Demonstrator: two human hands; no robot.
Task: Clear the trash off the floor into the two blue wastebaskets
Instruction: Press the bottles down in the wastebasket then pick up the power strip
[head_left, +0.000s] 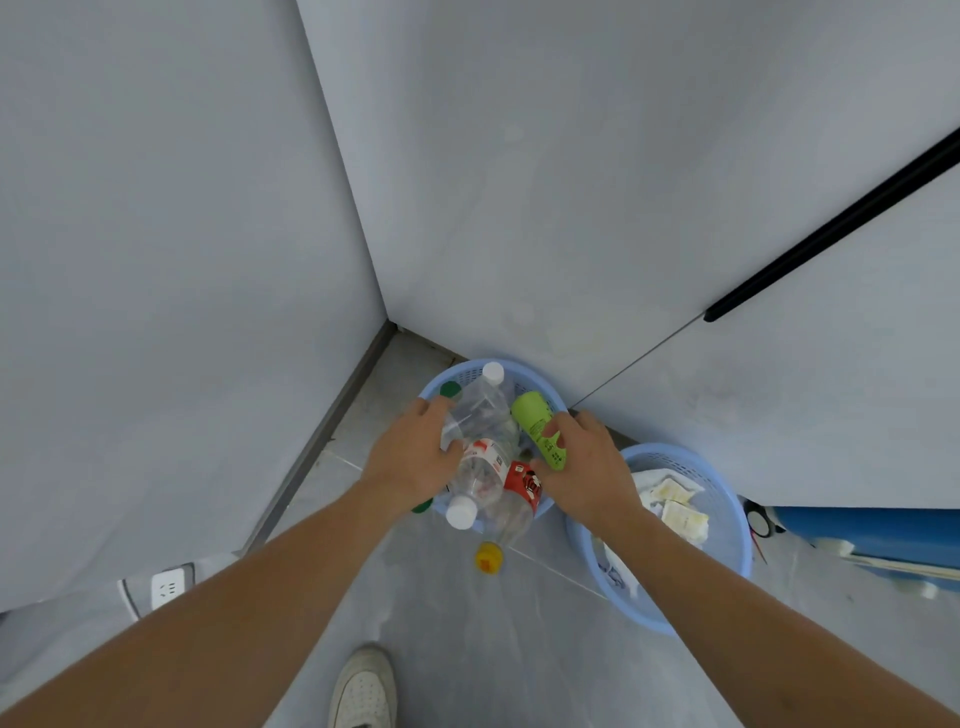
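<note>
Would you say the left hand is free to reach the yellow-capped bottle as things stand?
Probably not at once: the left hand grips a clear bottle, though the yellow-capped bottle lies uncovered just below it.

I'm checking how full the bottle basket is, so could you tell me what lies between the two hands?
In the head view, between the left hand and right hand lie clear plastic bottles and a green bottle, piled in the basket.

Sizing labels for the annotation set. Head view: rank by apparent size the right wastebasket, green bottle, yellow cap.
1. right wastebasket, partly behind the forearm
2. green bottle, partly covered by the right hand
3. yellow cap
</note>
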